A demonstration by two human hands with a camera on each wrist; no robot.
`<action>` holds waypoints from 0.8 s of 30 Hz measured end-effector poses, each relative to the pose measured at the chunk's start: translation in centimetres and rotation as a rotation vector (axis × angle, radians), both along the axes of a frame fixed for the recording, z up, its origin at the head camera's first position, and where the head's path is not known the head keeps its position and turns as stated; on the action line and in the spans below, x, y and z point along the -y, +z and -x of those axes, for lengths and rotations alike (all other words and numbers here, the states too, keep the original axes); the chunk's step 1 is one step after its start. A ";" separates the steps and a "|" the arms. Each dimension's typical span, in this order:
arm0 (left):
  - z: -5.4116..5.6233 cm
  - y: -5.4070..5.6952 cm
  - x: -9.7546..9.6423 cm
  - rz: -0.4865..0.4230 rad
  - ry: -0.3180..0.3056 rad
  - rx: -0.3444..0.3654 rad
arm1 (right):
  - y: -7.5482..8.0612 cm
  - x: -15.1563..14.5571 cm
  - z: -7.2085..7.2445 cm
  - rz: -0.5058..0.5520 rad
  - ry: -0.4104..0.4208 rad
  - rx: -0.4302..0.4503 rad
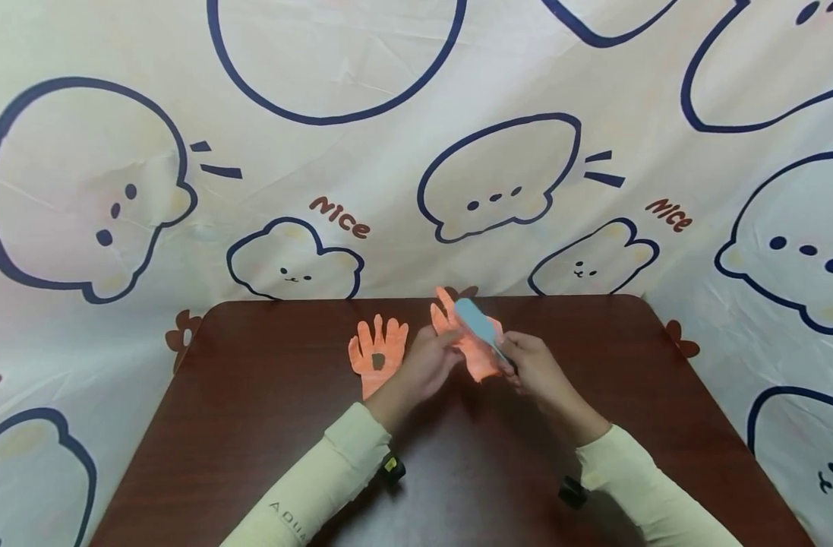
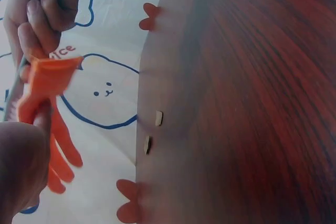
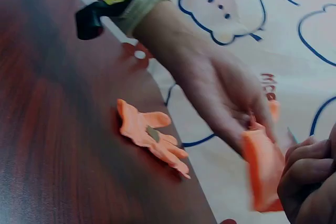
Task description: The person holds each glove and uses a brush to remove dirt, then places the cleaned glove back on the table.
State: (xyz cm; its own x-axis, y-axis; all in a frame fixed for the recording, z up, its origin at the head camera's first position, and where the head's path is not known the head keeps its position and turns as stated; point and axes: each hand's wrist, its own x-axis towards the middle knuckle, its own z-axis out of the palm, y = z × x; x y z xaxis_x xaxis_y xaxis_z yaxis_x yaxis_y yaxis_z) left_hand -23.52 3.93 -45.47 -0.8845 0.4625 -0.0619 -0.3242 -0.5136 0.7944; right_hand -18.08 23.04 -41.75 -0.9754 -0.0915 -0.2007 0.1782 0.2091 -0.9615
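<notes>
My left hand (image 1: 426, 366) grips an orange glove (image 1: 481, 366) near the back of the table, thumb on top. In the left wrist view the held glove (image 2: 52, 80) shows its cuff end, fingers hanging down. My right hand (image 1: 531, 363) holds the narrow handle of a light-blue brush (image 1: 474, 319). The brush's broad head lies over the glove; its underside is mostly hidden. Left of my hands, a second orange glove (image 1: 378, 346) lies flat on the table, fingers pointing away, with a dark brown patch (image 1: 378, 362) on its palm.
The dark brown table (image 1: 286, 456) has rounded back corners. A white cloth (image 1: 389, 167) with cartoon drawings hangs behind and at both sides. In the left wrist view, two small brown pieces (image 2: 159, 118) lie near the table edge. Black wrist cameras (image 1: 572, 492) sit under the sleeves.
</notes>
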 end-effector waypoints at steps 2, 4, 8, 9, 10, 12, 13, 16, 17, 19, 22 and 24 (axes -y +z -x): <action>0.0 0.2 0.0 -0.010 -0.032 -0.012 | 0.1 0.5 0.0 -0.016 -0.001 -0.004; -0.1 0.4 0.0 -0.009 -0.042 -0.009 | 0.1 0.5 0.0 -0.029 -0.023 -0.006; -0.4 0.7 -0.1 0.018 -0.023 0.031 | 0.0 -0.1 0.2 -0.026 -0.059 -0.007; -0.5 0.7 -0.1 0.026 -0.015 0.040 | -0.1 -0.3 0.2 -0.031 -0.063 -0.010; -0.6 0.7 -0.2 0.033 -0.014 0.044 | -0.1 -0.5 0.3 -0.036 -0.069 -0.013; -0.6 0.6 -0.3 0.024 -0.019 0.037 | -0.1 -0.9 0.5 -0.048 -0.084 -0.016; -0.6 0.6 -0.3 0.017 -0.019 0.040 | -0.2 -1.1 0.6 -0.057 -0.090 -0.016; -0.7 0.5 -0.4 0.001 -0.022 0.030 | -0.3 -1.8 0.9 -0.086 -0.113 -0.016; -0.7 0.5 -0.5 -0.003 -0.019 0.028 | -0.3 -2.0 1.0 -0.092 -0.118 -0.012; -0.8 0.5 -0.5 0.001 -0.012 0.030 | -0.4 -2.3 1.1 -0.098 -0.126 0.000; -0.8 0.6 -0.5 0.016 -0.013 0.008 | -0.4 -2.7 1.4 -0.094 -0.141 0.013; -0.7 0.6 -0.4 0.022 -0.014 -0.011 | -0.2 -2.8 1.5 -0.085 -0.151 0.007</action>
